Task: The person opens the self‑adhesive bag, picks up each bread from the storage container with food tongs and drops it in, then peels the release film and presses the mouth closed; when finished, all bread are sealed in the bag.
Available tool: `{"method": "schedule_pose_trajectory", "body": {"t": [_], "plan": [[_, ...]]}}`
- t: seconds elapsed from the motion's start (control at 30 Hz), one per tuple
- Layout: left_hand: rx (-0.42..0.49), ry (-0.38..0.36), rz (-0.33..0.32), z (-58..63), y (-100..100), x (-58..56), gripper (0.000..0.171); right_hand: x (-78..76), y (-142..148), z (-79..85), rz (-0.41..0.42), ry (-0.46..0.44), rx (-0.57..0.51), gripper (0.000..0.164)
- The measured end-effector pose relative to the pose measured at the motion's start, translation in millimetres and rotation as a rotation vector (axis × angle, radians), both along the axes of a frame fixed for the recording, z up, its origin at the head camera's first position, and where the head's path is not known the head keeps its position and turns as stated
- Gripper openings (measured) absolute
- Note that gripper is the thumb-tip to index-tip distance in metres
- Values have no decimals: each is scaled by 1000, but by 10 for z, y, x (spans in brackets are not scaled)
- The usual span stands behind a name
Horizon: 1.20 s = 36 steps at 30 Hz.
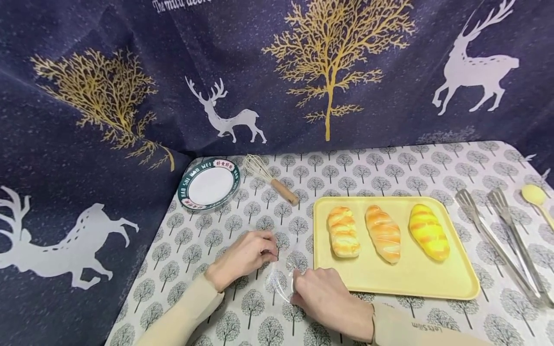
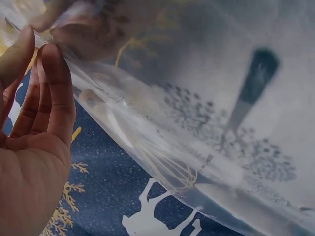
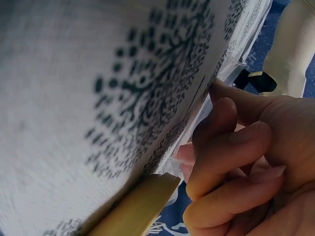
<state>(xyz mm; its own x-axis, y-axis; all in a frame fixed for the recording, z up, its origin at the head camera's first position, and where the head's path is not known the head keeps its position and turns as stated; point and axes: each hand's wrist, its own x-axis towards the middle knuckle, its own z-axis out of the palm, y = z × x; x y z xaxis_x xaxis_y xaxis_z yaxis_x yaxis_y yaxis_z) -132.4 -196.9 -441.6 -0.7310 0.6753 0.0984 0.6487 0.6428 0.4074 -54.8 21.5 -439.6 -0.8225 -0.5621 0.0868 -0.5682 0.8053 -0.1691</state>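
Note:
A clear plastic bag (image 1: 279, 283) lies thin and see-through between my two hands, over the tree-print tablecloth (image 1: 253, 302). My left hand (image 1: 246, 254) pinches an edge of it between thumb and fingers, and the stretched film (image 2: 142, 118) fills much of the left wrist view. On the opposite side, my right hand (image 1: 322, 298) has its fingers curled at the bag's other edge, low and close to the cloth. The yellow tray (image 1: 407, 283) is just right of that hand; its rim (image 3: 142, 206) shows beside the fingers in the right wrist view.
Three bread pieces, a pale twist (image 1: 343, 233), a brown roll (image 1: 384, 234) and a yellow loaf (image 1: 429, 232), sit on the tray. Behind are a green-rimmed plate (image 1: 183, 192) and a whisk (image 1: 283, 191). Metal tongs (image 1: 497, 240) and a yellow spoon (image 1: 533, 194) lie right.

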Motion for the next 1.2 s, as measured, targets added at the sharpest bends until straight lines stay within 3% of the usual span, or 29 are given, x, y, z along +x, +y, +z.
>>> {"method": "schedule_pose_trajectory", "body": {"t": [0.23, 0.43, 0.53, 0.6, 0.67, 0.77, 0.83, 1.07, 1.2], "plan": [[89, -27, 30, 15, -42, 4, 6, -9, 7, 2, 7, -27, -21, 34], [93, -62, 130, 56, -73, 14, 9, -8, 9, 6, 5, -38, -24, 35], [1, 26, 135, 77, -67, 42, 12, -8, 10, 3, 8, -35, -24, 35], [-69, 140, 92, 74, -55, 55, 17, -7, 11, 1, 11, -27, -23, 35], [-149, 256, 44, 66, -40, 62, 30, -5, 13, 0, 12, -23, -20, 35], [-235, 351, -22, 60, -28, 76, 57, -7, 15, 2, 13, -22, -19, 35], [-279, 370, -47, 65, -27, 90, 61, -10, 14, 3, 16, -24, -19, 35], [-273, 401, -79, 112, -21, 143, 35, -10, 15, 8, 24, -27, -14, 35], [-275, 422, -89, 156, 25, 193, 42, -14, 23, 11, 27, -22, -6, 34]]}}
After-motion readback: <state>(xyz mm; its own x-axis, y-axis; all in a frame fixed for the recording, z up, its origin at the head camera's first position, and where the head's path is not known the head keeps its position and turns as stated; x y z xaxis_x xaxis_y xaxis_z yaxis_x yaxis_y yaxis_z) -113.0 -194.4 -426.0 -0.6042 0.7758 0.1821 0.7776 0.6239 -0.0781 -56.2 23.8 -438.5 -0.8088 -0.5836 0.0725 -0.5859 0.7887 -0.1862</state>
